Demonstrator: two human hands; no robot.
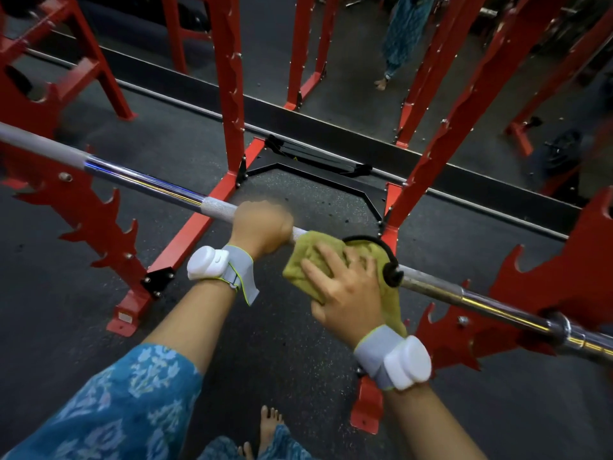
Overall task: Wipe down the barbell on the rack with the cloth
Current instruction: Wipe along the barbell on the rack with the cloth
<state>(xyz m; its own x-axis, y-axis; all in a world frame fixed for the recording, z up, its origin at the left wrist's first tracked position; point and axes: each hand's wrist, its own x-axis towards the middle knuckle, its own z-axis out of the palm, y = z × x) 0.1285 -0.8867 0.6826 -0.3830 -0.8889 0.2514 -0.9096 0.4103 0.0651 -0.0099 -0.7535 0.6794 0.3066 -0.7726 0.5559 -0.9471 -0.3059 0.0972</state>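
Note:
A steel barbell (146, 180) runs from upper left to lower right across the hooks of a red rack (99, 224). My left hand (262, 227) grips the knurled middle of the bar, fingers curled round it. Just to its right an olive-green cloth (306, 260) is draped over the bar. My right hand (345, 287) lies on top of the cloth with its fingers spread, pressing it onto the bar. A black loop of cord (391, 270) hangs round the bar right beside the cloth.
Red rack uprights (229, 84) stand ahead on dark rubber flooring. A mirror (365, 61) behind them reflects the rack and a person. Black straps (318, 157) lie on the rack base. A weight plate (560, 151) leans at the right. Bare feet (265, 429) show below.

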